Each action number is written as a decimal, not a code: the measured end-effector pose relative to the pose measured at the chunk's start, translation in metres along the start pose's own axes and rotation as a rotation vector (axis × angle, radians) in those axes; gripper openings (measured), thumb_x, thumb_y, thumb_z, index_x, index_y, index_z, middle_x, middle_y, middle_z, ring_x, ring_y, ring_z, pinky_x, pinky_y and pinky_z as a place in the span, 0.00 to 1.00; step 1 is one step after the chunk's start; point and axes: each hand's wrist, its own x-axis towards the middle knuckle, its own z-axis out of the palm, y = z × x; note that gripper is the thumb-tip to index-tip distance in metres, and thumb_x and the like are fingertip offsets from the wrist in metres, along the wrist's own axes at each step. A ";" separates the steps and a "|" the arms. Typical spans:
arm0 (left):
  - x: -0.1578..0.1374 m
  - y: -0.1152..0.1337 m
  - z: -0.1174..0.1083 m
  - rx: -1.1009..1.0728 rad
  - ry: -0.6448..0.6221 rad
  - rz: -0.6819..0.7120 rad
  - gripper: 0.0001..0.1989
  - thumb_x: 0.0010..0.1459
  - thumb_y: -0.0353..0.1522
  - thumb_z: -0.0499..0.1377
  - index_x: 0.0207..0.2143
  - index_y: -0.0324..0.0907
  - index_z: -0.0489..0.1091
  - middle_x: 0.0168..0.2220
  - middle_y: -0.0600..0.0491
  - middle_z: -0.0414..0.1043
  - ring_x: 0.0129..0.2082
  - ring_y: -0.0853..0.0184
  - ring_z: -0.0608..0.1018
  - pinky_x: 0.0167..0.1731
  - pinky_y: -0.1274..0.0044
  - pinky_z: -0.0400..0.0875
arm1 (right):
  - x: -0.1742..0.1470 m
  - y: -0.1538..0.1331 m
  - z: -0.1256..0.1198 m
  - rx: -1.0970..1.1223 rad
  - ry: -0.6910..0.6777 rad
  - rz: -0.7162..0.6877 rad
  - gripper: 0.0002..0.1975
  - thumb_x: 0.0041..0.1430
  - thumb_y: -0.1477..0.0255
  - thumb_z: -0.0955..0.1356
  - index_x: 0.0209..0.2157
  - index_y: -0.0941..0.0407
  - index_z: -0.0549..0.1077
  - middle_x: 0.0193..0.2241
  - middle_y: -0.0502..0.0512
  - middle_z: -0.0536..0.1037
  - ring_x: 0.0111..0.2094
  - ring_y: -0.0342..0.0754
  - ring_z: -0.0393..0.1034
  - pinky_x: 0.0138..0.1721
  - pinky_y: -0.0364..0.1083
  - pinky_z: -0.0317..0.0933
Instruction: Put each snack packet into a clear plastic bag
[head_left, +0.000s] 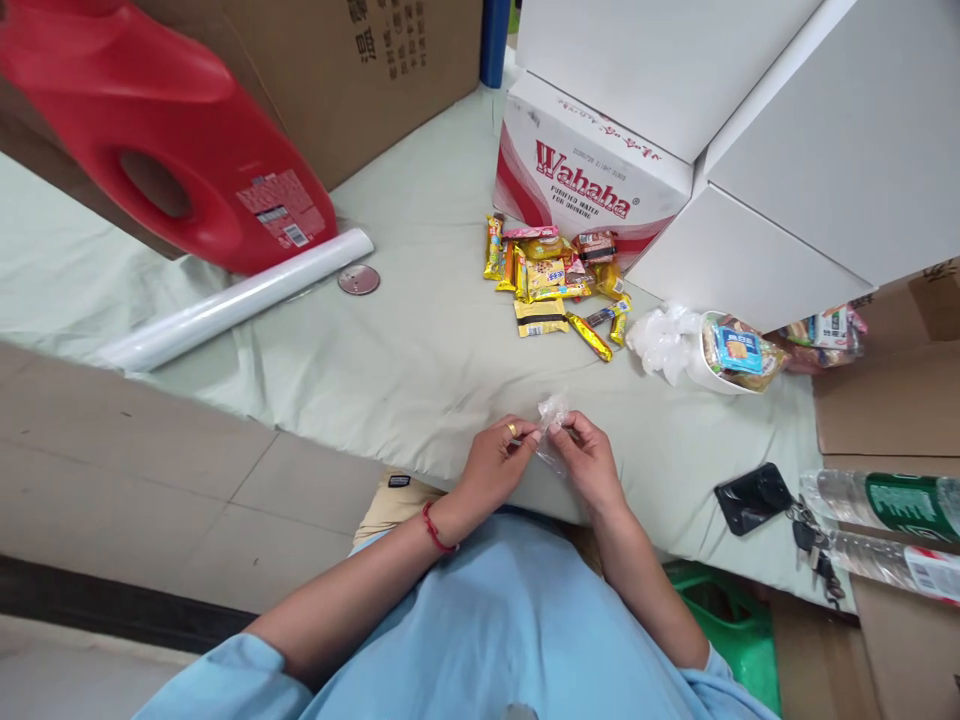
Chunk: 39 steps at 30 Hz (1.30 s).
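Observation:
Both hands meet at the near edge of the cloth-covered table, pinching a crumpled clear plastic bag (553, 410) between them. My left hand (496, 458), with a gold ring and a red bracelet at the wrist, grips the bag's left side. On its right side, the thumb and fingers of my right hand (589, 458) are closed on the same plastic. Farther back lies a loose pile of small wrapped snacks (547, 275), mostly yellow. A bunched white plastic bag (665, 340) rests beside a white container (709, 360) filled with wrapped snacks.
On the left stand a red jug (217, 130) and a plastic film roll (247, 300), near a round metal disc (358, 279). A Wahaha carton (585, 180) sits behind the snacks. To the right are a black phone (753, 498), keys (808, 535) and two plastic bottles (847, 490).

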 end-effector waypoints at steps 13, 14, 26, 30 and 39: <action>0.029 -0.007 -0.033 -0.357 0.197 -0.176 0.18 0.54 0.47 0.67 0.30 0.43 0.68 0.24 0.60 0.63 0.25 0.72 0.64 0.26 0.78 0.59 | -0.008 -0.006 -0.029 0.450 -0.118 0.186 0.16 0.55 0.60 0.81 0.32 0.54 0.77 0.30 0.49 0.77 0.28 0.42 0.70 0.31 0.42 0.69; 0.030 -0.004 -0.038 -0.337 0.156 -0.176 0.19 0.54 0.48 0.67 0.30 0.43 0.68 0.24 0.60 0.62 0.24 0.72 0.63 0.25 0.78 0.58 | -0.009 -0.005 -0.030 0.467 -0.125 0.192 0.16 0.55 0.60 0.81 0.32 0.54 0.76 0.29 0.49 0.76 0.27 0.41 0.69 0.30 0.41 0.68; 0.024 0.007 -0.057 0.232 0.255 0.098 0.08 0.54 0.36 0.66 0.37 0.44 0.72 0.36 0.54 0.72 0.35 0.66 0.74 0.38 0.72 0.71 | -0.007 0.002 -0.043 0.614 -0.143 0.238 0.11 0.51 0.65 0.76 0.31 0.52 0.71 0.44 0.57 0.85 0.43 0.55 0.82 0.42 0.54 0.76; 0.013 0.014 -0.034 0.131 0.023 0.111 0.13 0.62 0.44 0.63 0.37 0.45 0.73 0.40 0.50 0.73 0.42 0.62 0.76 0.43 0.71 0.73 | -0.009 0.001 -0.033 0.616 -0.186 0.260 0.12 0.49 0.63 0.75 0.28 0.52 0.71 0.43 0.58 0.85 0.41 0.56 0.82 0.42 0.56 0.76; 0.028 0.013 -0.020 -0.316 -0.003 -0.125 0.13 0.55 0.41 0.67 0.31 0.42 0.70 0.32 0.55 0.74 0.36 0.65 0.75 0.42 0.72 0.69 | -0.015 -0.002 -0.036 0.568 -0.196 0.217 0.13 0.46 0.63 0.76 0.24 0.52 0.69 0.40 0.58 0.83 0.41 0.59 0.79 0.40 0.58 0.75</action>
